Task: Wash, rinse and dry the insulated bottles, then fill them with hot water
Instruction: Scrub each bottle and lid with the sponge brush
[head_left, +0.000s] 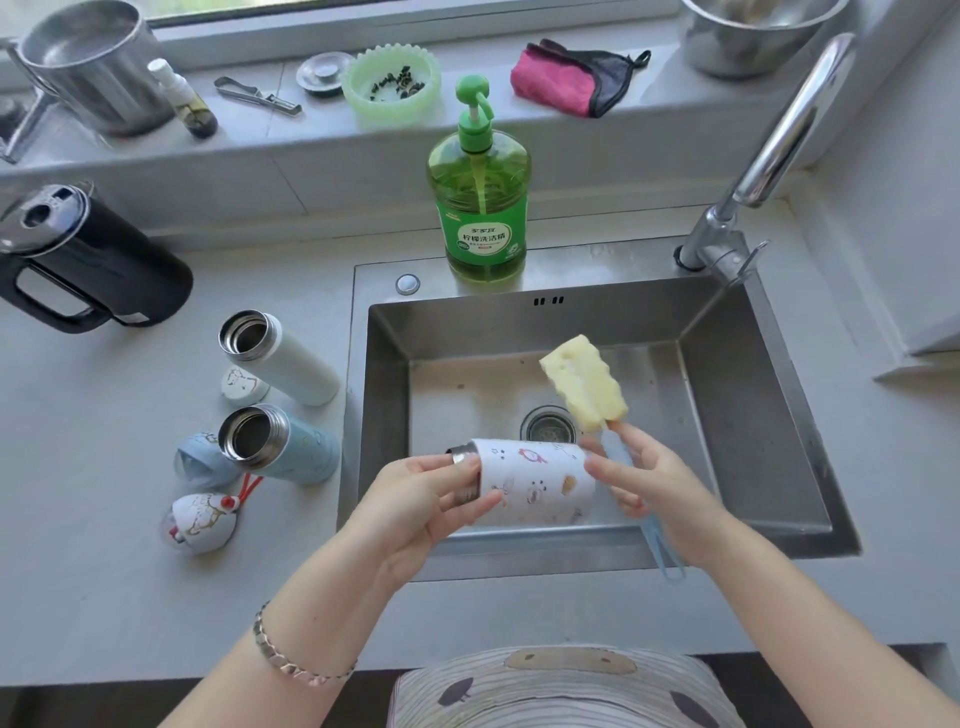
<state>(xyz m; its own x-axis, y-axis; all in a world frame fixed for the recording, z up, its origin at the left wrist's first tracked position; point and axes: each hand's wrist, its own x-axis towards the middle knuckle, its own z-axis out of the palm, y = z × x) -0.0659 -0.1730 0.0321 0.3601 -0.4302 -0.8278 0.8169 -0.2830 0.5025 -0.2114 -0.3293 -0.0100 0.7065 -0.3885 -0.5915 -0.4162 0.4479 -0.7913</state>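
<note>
My left hand (415, 504) grips the steel neck end of a white insulated bottle with cartoon prints (540, 483), held sideways over the sink (779, 415). My right hand (649, 483) holds the blue handle of a sponge brush, whose yellow sponge head (584, 384) points up above the bottle; its fingertips touch the bottle's base. On the counter to the left stand a white bottle (280, 358) and a light blue bottle (280, 441), both without lids. Their lids lie beside them: a white lid (241, 385), a blue lid (200, 460) and a white lid with a red cord (205, 522).
A green dish soap pump bottle (480, 208) stands behind the sink. The faucet (769, 150) rises at the back right. A black kettle (88, 260) sits at the left. The windowsill holds a steel pot (93, 67), a green strainer (392, 78) and a pink cloth (561, 78).
</note>
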